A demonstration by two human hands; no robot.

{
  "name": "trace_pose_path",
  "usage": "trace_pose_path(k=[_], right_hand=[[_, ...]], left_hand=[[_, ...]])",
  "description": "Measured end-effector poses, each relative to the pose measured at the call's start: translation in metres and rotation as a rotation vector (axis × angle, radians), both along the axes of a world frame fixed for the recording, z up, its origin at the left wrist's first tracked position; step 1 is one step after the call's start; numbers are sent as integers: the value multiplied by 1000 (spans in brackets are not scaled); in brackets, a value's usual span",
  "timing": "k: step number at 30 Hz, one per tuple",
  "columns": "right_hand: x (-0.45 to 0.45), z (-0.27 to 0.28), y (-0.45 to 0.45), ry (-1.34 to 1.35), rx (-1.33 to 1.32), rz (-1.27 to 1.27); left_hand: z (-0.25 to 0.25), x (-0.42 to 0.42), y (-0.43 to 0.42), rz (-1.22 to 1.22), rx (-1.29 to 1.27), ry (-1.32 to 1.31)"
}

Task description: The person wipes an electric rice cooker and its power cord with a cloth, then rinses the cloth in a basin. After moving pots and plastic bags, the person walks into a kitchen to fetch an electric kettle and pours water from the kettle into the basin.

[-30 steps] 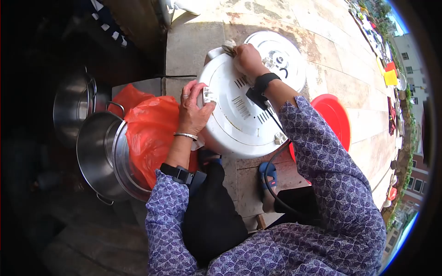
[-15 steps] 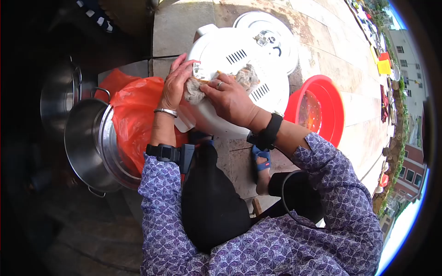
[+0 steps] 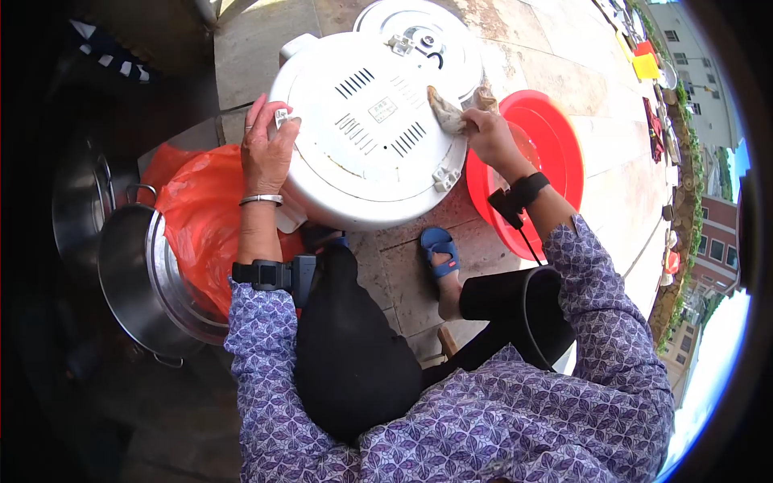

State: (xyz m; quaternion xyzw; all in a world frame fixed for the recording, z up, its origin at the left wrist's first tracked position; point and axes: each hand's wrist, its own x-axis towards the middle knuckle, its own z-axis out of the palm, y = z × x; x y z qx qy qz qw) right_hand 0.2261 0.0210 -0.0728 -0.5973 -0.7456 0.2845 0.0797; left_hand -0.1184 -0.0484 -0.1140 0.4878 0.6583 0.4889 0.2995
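A large white rice cooker (image 3: 338, 145) lies with its vented underside facing up, a small label in the middle. My left hand (image 3: 267, 153) grips its left edge, with the thumb by a small white foot (image 3: 281, 117). My right hand (image 3: 493, 143) pinches a dirty, wet-looking rag (image 3: 445, 111) at the right side of the base. Part of the rag hangs over the rim. Beyond the cooker is a round white lid (image 3: 460, 48) with metal fittings; its near part is hidden behind the cooker.
A red plastic basin (image 3: 566, 165) stands right of the cooker. Steel pots (image 3: 129, 274) and an orange plastic bag (image 3: 201, 213) are at the left. My foot in a blue sandal (image 3: 439, 249) rests on the paving (image 3: 394, 278) below the cooker.
My right hand has moved the rag from the left foot across to the cooker's right side. My left hand has left the rag area and now holds the left edge.
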Motion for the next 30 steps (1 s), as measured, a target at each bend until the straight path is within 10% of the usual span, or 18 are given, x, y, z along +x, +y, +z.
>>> trace_pose_path(k=[2,6,12,15,22,30], right_hand=[[-20,21,4,-3,-211,-317],[-53,27,-65,76,131,550],[-5,7,5,148,-185,36],[-10,26,-21,-17,31,571],[-15,3,33,-56,-16,17],[-7,15,-4,-49,-23,222]], left_hand=[[2,0,0,1,-24,-61],[4,0,-1,-15,-5,-77],[-3,-4,0,-51,36,-111],[-3,-2,1,-26,14,-149],[2,-3,-1,-47,-6,-104],[0,-2,-1,-43,-14,-120]])
